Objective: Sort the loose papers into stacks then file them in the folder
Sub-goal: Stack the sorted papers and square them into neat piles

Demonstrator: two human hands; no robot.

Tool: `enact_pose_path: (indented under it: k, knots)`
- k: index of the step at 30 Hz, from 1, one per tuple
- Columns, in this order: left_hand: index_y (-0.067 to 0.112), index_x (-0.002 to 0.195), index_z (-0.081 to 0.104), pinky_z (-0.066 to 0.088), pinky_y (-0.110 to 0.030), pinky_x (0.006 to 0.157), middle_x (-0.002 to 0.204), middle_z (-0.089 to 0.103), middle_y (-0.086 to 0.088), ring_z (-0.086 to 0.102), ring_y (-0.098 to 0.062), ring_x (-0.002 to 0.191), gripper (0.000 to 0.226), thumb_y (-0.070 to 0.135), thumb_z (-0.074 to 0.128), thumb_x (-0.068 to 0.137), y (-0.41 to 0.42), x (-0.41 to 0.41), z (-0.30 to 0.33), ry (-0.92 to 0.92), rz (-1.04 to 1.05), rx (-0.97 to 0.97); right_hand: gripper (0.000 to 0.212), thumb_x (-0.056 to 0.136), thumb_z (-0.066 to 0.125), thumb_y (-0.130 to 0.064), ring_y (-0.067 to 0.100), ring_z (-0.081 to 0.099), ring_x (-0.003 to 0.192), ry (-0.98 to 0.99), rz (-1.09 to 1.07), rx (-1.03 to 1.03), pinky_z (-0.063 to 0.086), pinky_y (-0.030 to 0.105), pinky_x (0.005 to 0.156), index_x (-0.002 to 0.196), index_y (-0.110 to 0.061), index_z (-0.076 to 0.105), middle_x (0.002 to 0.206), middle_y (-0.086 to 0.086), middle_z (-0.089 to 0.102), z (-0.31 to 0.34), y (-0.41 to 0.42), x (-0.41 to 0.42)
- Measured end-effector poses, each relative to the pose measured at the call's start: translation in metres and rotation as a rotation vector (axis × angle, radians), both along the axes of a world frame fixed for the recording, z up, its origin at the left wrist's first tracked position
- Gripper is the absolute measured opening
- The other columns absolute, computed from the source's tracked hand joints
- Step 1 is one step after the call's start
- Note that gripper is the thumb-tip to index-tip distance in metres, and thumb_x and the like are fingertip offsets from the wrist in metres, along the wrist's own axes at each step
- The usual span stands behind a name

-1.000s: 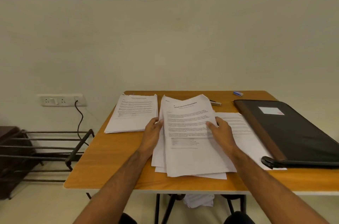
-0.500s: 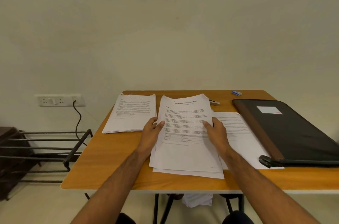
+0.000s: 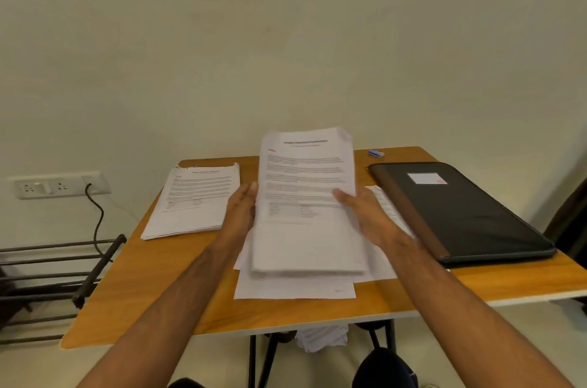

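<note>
A bundle of printed papers (image 3: 306,197) is raised off the table, its top edge tilted up toward the wall. My left hand (image 3: 241,210) grips its left edge and my right hand (image 3: 362,213) grips its right edge. A few loose sheets (image 3: 295,289) still lie flat under the bundle, and another sheet (image 3: 386,206) shows beside my right hand. A squared stack of papers (image 3: 193,200) rests at the table's back left. The black folder (image 3: 460,213) lies shut at the right.
The wooden table (image 3: 152,286) stands against a cream wall. A small blue object (image 3: 376,153) sits near the back edge. A wall socket with a black cable (image 3: 95,213) and a dark metal rack (image 3: 47,276) are to the left. White crumpled material (image 3: 322,338) lies under the table.
Both hands closed on the sides of the middle pile and lifted most of it off the table, tilting it upright. Some sheets stayed behind on the table.
</note>
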State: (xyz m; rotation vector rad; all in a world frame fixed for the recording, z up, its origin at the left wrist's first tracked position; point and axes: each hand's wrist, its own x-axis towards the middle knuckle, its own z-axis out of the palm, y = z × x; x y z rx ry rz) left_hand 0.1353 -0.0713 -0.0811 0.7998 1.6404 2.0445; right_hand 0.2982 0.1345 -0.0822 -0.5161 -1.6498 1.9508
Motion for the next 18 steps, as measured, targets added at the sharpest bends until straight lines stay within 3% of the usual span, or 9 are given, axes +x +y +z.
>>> enact_pose_path:
  k: [2,5,8,13,18]
  knots:
    - [0.02,0.12,0.065,0.057,-0.035,0.085,0.11,0.073,0.003,0.07,-0.015,0.099,0.035,0.042,0.043,0.104,0.008,0.0,-0.004,0.137,-0.01,-0.141,0.041,0.096,0.065,-0.01,0.028,0.069,0.114,0.043,-0.198,-0.06,0.054,0.047,0.1,0.137,-0.007,0.059,0.129,0.012,0.069,0.001,0.018,0.011]
    - [0.026,0.126,0.059,0.047,-0.042,0.104,0.133,0.058,0.003,0.055,-0.019,0.123,0.029,0.035,0.059,0.098,0.011,-0.018,-0.028,0.5,0.066,-0.518,0.036,0.099,0.061,-0.011,0.024,0.068,0.111,0.046,-0.374,-0.175,0.057,0.044,0.091,0.135,-0.013,0.061,0.126,0.006,0.07,-0.003,0.04,0.038]
    - [0.029,0.13,0.052,0.039,-0.052,0.109,0.139,0.047,-0.003,0.043,-0.027,0.13,0.045,0.04,0.069,0.09,0.007,-0.029,-0.043,0.621,0.219,-0.81,0.035,0.101,0.06,-0.013,0.022,0.067,0.112,0.043,-0.432,-0.228,0.056,0.039,0.085,0.135,-0.017,0.062,0.126,0.004,0.069,-0.012,0.049,0.056]
    - [0.022,0.133,0.045,0.05,-0.049,0.099,0.134,0.056,-0.001,0.056,-0.023,0.12,0.071,0.051,0.078,0.077,0.004,-0.036,-0.046,0.548,0.212,-0.866,0.031,0.101,0.058,-0.015,0.021,0.067,0.109,0.022,-0.437,-0.242,0.056,0.038,0.082,0.132,-0.018,0.062,0.124,0.003,0.069,-0.02,0.04,0.061]
    - [0.026,0.134,0.039,0.05,-0.051,0.1,0.136,0.056,0.002,0.059,-0.022,0.119,0.072,0.047,0.08,0.078,0.003,-0.034,-0.049,0.516,0.216,-0.849,0.029,0.102,0.058,-0.017,0.02,0.067,0.106,0.013,-0.41,-0.253,0.056,0.037,0.074,0.13,-0.021,0.062,0.119,0.001,0.07,-0.021,0.036,0.059]
